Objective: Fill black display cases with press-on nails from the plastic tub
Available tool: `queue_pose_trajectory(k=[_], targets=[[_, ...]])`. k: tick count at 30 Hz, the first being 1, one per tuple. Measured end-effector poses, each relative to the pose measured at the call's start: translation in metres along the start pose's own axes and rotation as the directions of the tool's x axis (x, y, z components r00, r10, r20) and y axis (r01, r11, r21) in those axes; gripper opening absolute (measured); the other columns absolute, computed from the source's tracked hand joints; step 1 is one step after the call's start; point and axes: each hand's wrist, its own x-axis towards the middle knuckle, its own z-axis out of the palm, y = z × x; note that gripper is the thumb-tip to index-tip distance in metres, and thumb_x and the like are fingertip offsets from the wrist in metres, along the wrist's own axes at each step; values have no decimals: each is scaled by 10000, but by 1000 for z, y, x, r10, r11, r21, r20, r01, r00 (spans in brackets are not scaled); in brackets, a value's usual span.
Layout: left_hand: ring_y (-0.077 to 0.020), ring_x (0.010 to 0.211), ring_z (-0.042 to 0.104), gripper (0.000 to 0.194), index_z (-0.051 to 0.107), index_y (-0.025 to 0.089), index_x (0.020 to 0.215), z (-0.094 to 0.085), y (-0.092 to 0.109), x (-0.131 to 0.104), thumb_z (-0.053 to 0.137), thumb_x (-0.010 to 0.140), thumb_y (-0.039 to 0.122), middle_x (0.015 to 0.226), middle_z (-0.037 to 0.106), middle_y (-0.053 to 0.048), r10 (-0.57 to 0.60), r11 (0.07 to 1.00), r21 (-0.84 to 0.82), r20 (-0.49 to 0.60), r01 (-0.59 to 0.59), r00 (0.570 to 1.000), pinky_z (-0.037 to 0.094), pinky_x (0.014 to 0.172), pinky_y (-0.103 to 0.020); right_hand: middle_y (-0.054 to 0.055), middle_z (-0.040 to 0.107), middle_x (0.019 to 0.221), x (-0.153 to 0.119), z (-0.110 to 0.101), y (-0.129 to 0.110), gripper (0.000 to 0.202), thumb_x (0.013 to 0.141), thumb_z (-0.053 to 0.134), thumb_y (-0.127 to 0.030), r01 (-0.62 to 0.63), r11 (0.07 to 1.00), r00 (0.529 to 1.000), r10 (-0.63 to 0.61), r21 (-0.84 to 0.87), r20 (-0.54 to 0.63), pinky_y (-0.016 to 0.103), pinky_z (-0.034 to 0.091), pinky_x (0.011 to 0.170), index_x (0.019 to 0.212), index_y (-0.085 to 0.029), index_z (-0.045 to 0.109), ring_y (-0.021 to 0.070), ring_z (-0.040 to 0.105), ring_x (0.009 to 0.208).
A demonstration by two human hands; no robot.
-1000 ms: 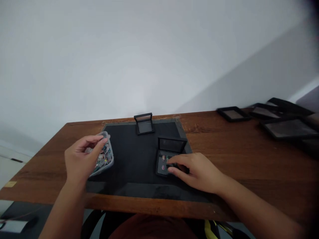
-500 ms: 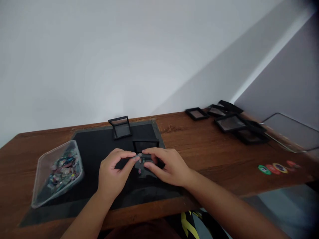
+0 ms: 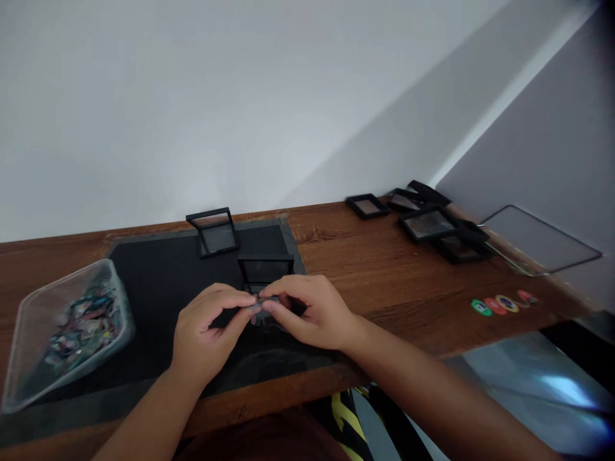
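Thumb and forefinger of my left hand (image 3: 206, 330) pinch one end of a small greyish piece (image 3: 261, 303) at the middle of the black mat (image 3: 158, 275). My right hand (image 3: 310, 312) grips its other end between thumb and forefinger. Just under the fingertips lies a small pinkish item (image 3: 254, 320). Behind my hands an open black frame (image 3: 266, 258) with a clear pane stands on the mat, its lower part hidden by my fingers. Another open black frame (image 3: 217, 238) stands farther back, to the left.
A clear plastic tub (image 3: 122, 314) of small colourful packets is at the left. Several black frames (image 3: 430, 224) lie piled at the back right, near a thin wire frame (image 3: 552, 234). Round coloured stickers (image 3: 507, 303) are on the wooden table (image 3: 355, 256) at right.
The view has shifted, so the tub and frames appear farther left. My right thumb and forefinger have closed onto the small piece beside my left fingertips.
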Motion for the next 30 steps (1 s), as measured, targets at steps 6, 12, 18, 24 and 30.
queue_pose_trajectory(k=[6, 12, 18, 24, 30], targets=[[-155, 798, 743, 122, 756, 270, 940, 0, -1, -1, 779, 881, 166, 861, 788, -3, 19, 1000, 7, 2, -19, 1000, 615, 727, -287, -1, 736, 808, 0, 1, 3, 203, 1008, 625, -340, -17, 1000, 1000, 17, -12, 5, 195, 455, 634, 1041, -190, 758, 82, 626, 660], [-162, 815, 746, 101, 757, 260, 938, 1, 0, -1, 780, 883, 178, 869, 792, -8, 10, 1000, 13, 5, -10, 1000, 617, 739, -300, -6, 736, 810, 0, 1, 3, 184, 1008, 632, -315, -3, 1000, 1000, 3, 18, -16, 188, 438, 622, 1034, -182, 756, 67, 601, 636], [-150, 810, 736, 108, 750, 260, 930, 0, 1, -2, 785, 879, 172, 855, 785, 3, 10, 1000, -4, 2, -10, 1000, 603, 738, -285, 11, 756, 874, 0, -1, 1, 182, 1013, 633, -314, -42, 997, 999, 43, 67, -15, 191, 438, 615, 1030, -176, 750, 68, 603, 643], [-146, 827, 727, 141, 744, 250, 942, 0, -1, -1, 784, 873, 134, 857, 788, 6, 39, 999, -4, 6, -39, 999, 593, 769, -287, -1, 747, 835, 0, -1, 1, 159, 1009, 655, -293, -32, 998, 998, 34, 57, -45, 178, 428, 617, 1010, -163, 746, 53, 583, 618], [-138, 818, 714, 161, 724, 224, 900, -1, -1, 1, 809, 843, 99, 842, 780, 6, 92, 996, 11, -22, -92, 995, 584, 771, -277, 7, 753, 836, 0, -2, 4, 146, 999, 670, -279, -1, 999, 997, 3, 36, -76, 178, 438, 611, 1000, -156, 749, 57, 595, 622]])
